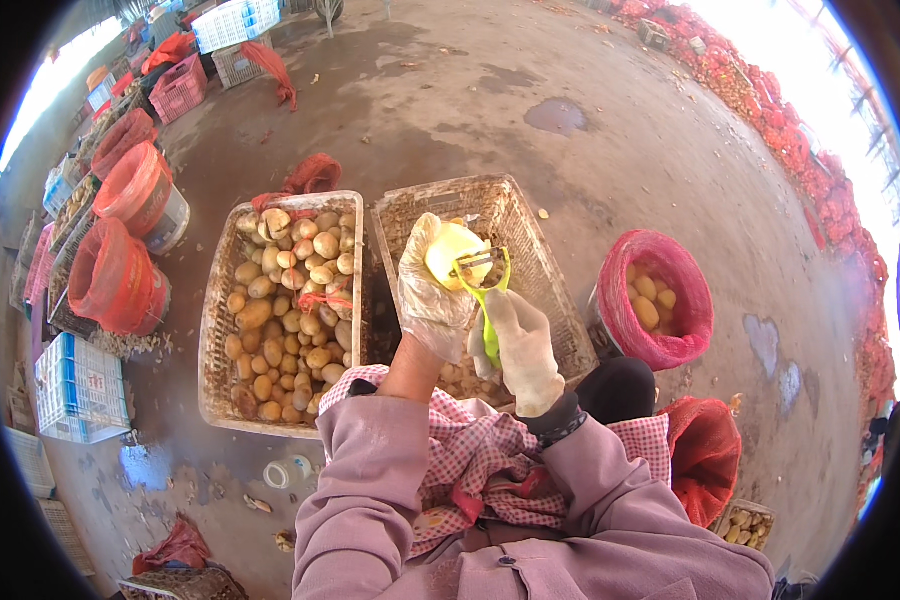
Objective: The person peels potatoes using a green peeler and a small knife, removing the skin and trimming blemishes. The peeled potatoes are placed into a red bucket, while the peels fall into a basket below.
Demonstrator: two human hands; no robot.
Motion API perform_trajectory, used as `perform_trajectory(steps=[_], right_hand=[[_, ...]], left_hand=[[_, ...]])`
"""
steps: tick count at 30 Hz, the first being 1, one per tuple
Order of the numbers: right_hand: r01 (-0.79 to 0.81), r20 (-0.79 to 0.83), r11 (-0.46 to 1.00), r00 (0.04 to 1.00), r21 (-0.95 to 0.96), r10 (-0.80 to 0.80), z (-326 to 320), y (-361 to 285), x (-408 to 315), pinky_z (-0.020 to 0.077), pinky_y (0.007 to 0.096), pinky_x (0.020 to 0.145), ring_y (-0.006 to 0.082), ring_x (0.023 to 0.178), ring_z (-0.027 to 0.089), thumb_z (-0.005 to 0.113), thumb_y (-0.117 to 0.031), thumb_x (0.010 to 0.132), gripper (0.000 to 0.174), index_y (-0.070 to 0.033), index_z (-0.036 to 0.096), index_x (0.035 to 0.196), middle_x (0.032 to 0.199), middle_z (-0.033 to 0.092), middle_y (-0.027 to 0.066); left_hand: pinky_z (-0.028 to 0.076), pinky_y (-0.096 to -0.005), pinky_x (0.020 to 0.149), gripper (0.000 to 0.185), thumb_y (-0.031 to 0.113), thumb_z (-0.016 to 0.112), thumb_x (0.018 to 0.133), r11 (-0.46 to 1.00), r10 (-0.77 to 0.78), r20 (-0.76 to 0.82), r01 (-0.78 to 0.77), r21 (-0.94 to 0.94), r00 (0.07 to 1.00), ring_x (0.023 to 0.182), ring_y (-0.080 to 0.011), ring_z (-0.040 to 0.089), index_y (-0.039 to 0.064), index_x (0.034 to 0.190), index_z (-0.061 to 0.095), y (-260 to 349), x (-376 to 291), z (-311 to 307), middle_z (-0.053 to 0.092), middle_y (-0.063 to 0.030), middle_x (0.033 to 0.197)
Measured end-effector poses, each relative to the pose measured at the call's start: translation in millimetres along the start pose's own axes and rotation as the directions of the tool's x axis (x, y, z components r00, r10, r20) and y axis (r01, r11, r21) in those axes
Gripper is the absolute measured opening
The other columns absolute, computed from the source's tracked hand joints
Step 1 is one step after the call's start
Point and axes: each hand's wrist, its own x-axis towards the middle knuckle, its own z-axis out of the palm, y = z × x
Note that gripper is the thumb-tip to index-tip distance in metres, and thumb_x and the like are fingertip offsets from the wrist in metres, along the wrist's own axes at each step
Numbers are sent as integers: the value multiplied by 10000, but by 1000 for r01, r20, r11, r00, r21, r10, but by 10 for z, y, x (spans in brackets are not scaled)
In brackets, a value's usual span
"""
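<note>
My left hand (431,289), in a clear plastic glove, holds a pale, mostly peeled potato (450,247). A white cloth glove covers my right hand (523,345), which grips a lime-green Y-shaped peeler (489,322). The peeler's metal blade lies against the right side of the potato. Both hands are above a dirty plastic crate (540,262) with peelings in its near end. To the left stands a crate (204,360) full of unpeeled potatoes (274,330). On the right, a bucket lined with pink mesh (694,300) holds peeled potatoes (649,300).
Red mesh-lined buckets (120,277) and a blue-and-white crate (82,390) stand at left. A clear plastic jar (288,472) lies on the wet floor. A red mesh bag (705,457) and a small crate of potatoes (746,525) are at lower right. Red sacks (825,195) line the far right.
</note>
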Motion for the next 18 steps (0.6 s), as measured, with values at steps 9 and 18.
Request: perform_trajectory(steps=[9, 18], right_hand=[[-36, -27, 988, 999, -151, 33, 53, -1, 94, 355, 210, 394, 61, 413, 447, 517, -349, 980, 309, -76, 560, 843, 581, 557, 2], [-59, -55, 992, 997, -107, 53, -97, 151, 10, 356, 219, 399, 62, 414, 436, 535, -366, 969, 332, -74, 572, 818, 581, 542, -5]], left_hand=[[574, -394, 673, 378, 377, 677, 831, 999, 30, -145, -27, 25, 989, 716, -290, 655, 13, 915, 617, -28, -21, 57, 661, -159, 837], [569, -390, 644, 273, 291, 684, 809, 986, 112, -172, -87, 144, 979, 697, -276, 651, 36, 872, 611, -41, 20, -63, 657, -126, 788]])
